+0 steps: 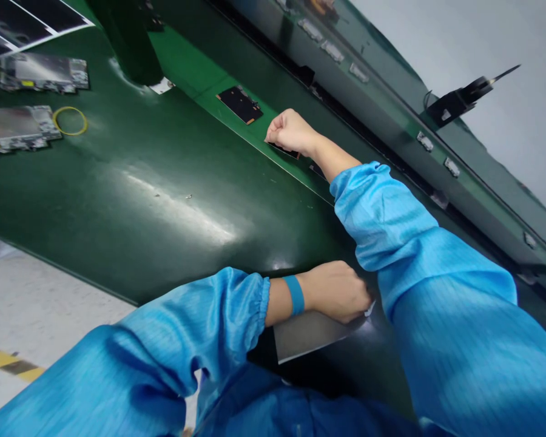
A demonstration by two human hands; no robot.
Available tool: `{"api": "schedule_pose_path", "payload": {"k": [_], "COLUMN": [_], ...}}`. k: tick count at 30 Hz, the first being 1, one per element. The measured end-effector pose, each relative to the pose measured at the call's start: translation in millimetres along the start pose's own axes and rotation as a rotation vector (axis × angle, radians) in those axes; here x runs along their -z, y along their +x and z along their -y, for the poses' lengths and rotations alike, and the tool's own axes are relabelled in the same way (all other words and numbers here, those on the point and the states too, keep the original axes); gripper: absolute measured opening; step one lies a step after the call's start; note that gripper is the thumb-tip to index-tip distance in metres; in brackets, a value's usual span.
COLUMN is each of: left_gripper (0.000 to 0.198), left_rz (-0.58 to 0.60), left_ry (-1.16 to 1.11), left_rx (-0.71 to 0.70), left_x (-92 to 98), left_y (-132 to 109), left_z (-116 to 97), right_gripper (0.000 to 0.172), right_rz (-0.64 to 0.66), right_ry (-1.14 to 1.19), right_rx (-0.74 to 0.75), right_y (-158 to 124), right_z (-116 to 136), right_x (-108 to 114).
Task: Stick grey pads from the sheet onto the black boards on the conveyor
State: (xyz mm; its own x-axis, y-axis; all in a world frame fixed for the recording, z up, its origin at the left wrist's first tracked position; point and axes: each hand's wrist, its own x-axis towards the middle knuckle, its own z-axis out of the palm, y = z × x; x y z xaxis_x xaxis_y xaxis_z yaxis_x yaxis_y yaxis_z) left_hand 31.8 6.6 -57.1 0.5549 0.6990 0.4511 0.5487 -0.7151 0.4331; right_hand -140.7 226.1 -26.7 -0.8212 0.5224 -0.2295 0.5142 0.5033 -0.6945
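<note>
My right hand (291,131) reaches out over the green strip, its fingers closed in a pinch at the end of a dark flat part (289,152); whether it grips that part is hidden. Another dark flat part (240,105) lies just beyond it, and a third (317,170) is partly covered by my right forearm. Close to my body, my left hand (339,291), with a blue band at the wrist, is closed on the edge of a grey flat panel (312,335). The fingertips of that hand are mostly hidden.
Two circuit assemblies (45,71) (16,128) and a yellow ring (70,121) lie at the left of the green table (118,243). A dark post (130,42) stands behind. Along the right runs a rail line (391,130) with small metal pieces and a black tool (459,103).
</note>
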Motion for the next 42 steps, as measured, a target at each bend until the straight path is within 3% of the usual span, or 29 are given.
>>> {"api": "schedule_pose_path", "payload": {"k": [12,20,27,34,42], "left_gripper": [0.022,0.023,0.02,0.019,0.024], "left_rz": [0.012,0.013,-0.028,-0.053,-0.028], "left_ry": [0.008,0.015,0.029,0.035,0.064], "left_rx": [0.007,0.008,-0.012,-0.016,0.004], "left_x": [-1.0,-1.5,-2.7,-3.2,0.0], "left_y": [0.2,-1.0,-2.2,-3.1,-3.8], "left_z": [-0.2,0.3,1.5,2.7,3.5], "right_gripper": [0.023,0.03,0.024,0.019,0.021], "right_rz": [-0.022,-0.033,-0.02,-0.022,-0.081], "right_ry": [-0.013,0.012,0.053,0.03,-0.217], "right_rx": [0.007,-0.021,-0.022,-0.025,-0.021], "right_y": [-17.4,-30.5,-37.4,-49.3,-61.6], "right_z": [-18.1,-24.5,-42.5,-44.8,-49.5], "right_x": [6.7,11.2,16.3,21.4,20.3]}}
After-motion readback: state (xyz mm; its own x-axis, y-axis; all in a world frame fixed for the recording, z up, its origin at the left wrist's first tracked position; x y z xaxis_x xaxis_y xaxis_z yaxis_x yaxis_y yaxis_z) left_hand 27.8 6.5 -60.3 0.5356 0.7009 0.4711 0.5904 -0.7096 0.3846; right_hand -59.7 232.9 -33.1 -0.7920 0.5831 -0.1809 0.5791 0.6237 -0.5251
